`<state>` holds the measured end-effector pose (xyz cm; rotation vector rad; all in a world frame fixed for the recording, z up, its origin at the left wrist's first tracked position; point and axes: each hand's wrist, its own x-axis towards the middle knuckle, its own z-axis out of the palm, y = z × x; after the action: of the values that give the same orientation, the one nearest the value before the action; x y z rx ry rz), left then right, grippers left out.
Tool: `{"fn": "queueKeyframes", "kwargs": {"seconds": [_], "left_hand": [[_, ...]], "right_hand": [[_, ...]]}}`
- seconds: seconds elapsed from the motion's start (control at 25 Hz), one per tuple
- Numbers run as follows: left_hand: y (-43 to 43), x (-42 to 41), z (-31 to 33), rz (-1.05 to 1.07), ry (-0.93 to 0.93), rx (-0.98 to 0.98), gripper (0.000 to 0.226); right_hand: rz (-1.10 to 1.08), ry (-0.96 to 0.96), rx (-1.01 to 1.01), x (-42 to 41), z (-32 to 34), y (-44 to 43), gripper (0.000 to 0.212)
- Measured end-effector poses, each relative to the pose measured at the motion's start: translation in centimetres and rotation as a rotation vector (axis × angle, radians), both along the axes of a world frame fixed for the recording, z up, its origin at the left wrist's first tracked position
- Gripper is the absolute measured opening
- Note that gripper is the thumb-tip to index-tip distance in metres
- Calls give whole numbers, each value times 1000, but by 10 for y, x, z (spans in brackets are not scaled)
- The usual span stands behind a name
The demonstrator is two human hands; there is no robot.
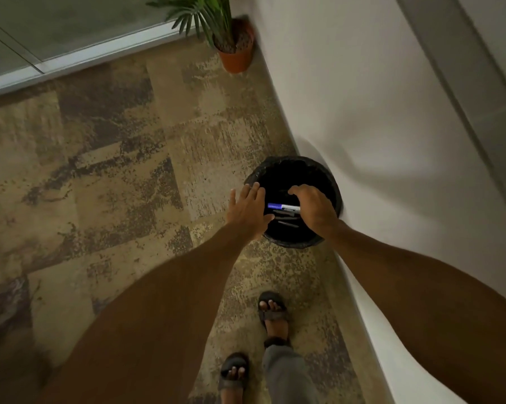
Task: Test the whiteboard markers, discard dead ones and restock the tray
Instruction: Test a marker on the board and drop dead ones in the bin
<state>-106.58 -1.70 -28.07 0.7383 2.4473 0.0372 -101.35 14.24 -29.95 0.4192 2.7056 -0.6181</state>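
Note:
A round black bin [330, 182] lined with a dark bag stands on the carpet against the white wall. Over its opening my right hand [314, 208] grips a whiteboard marker with a blue cap [281, 206], held level and pointing left. Below the marker, several dark markers [286, 218] show against the black inside of the bin; whether the hand holds them or they lie in the bin I cannot tell. My left hand [247, 209] hovers at the bin's left rim with its fingers straight and spread, holding nothing.
A potted palm in an orange pot [236, 58] stands in the far corner. The white wall [377, 126] runs along the right, a glass partition frame [85, 58] along the back. My sandalled feet [272, 313] stand on the mottled carpet below the bin.

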Motion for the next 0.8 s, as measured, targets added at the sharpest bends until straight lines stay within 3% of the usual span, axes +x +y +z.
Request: {"fn": "queueKeyframes", "kwargs": {"seconds": [0.44,0.64,0.8], "left_hand": [[0,-7,91,25,110,77,66],[-8,3,165,-38,201,93,65],[-24,24,222,-123,273,120,69]], "right_hand": [[63,65,111,1,87,-13,40],[86,207,298,24,155,-34,54],[-1,228,331,56,220,-55,68]]}}
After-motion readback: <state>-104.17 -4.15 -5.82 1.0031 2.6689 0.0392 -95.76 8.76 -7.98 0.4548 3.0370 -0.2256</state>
